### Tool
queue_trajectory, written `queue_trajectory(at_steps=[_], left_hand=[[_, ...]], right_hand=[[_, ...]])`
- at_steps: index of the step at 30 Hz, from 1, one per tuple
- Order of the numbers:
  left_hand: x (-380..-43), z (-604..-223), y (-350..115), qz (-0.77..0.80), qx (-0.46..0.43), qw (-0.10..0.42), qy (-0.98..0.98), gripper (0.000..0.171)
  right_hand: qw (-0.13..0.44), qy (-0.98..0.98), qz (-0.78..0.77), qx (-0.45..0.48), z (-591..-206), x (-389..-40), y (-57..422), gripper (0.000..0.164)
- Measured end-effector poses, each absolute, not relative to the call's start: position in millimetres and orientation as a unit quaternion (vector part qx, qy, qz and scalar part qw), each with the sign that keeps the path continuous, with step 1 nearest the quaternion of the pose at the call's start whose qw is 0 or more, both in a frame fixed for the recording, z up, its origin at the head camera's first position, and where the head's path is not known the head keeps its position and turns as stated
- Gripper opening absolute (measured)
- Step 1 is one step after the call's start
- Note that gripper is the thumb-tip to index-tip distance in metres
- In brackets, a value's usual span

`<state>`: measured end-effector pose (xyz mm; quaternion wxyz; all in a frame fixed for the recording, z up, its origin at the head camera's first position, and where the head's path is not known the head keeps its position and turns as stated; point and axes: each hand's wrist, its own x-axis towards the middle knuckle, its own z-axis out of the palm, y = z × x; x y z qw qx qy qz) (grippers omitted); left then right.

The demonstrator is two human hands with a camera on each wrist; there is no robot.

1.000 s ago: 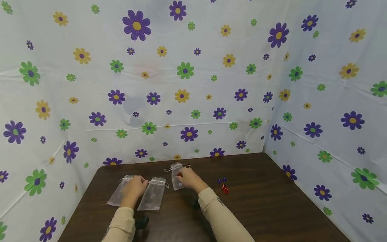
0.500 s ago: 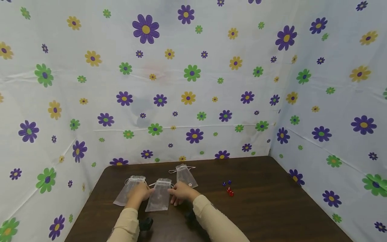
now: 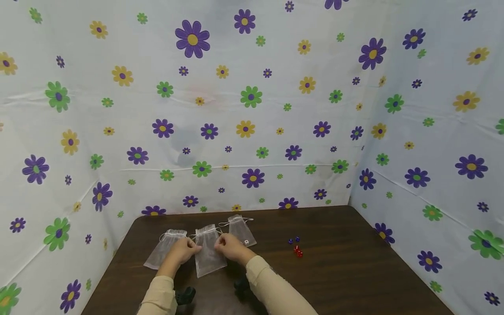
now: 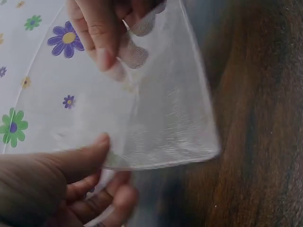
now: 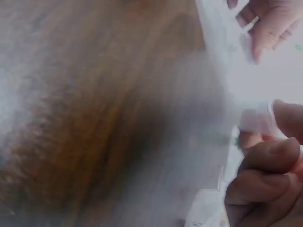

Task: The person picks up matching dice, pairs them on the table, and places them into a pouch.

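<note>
A sheer white drawstring pouch is raised at an angle between my two hands in the head view. My left hand pinches its left edge, thumb on one face and fingers behind, as the left wrist view shows. On the opposite edge my right hand pinches the pouch; its fingers show through the mesh in the left wrist view. Blur softens the right wrist view, where the right hand holds the fabric between thumb and curled fingers. No contents show inside this pouch.
Another sheer pouch lies left of my left hand. Behind my right hand, a third pouch has a small white die in it. Red dice and blue dice lie to the right on the dark wooden table.
My right hand has come left from the far pouch to the middle one. Both hands now grip the middle pouch, which has risen and turned from where it lay flat.
</note>
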<state>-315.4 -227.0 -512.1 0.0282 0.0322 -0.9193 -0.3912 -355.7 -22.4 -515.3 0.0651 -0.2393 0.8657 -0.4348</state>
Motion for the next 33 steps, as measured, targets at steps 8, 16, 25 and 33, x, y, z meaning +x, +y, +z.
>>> queue_trajectory(at_steps=[8, 16, 25, 33], left_hand=[[-325, -508, -228, -0.434, -0.022, 0.154, -0.887, 0.017], [-321, -509, -235, -0.376, -0.084, 0.238, -0.892, 0.018], [-311, -522, -248, -0.311, -0.12, 0.103, -0.937, 0.013], [-304, -534, -254, -0.356, -0.127, 0.039, -0.925, 0.032]], right_hand=[[0.016, 0.831, -0.489, -0.263, -503, -367, -20, 0.022], [-0.073, 0.832, -0.464, -0.295, -505, -369, -20, 0.013], [-0.007, 0.884, -0.358, -0.302, -518, -363, -14, 0.004], [0.064, 0.886, -0.36, -0.286, -531, -358, -12, 0.014]])
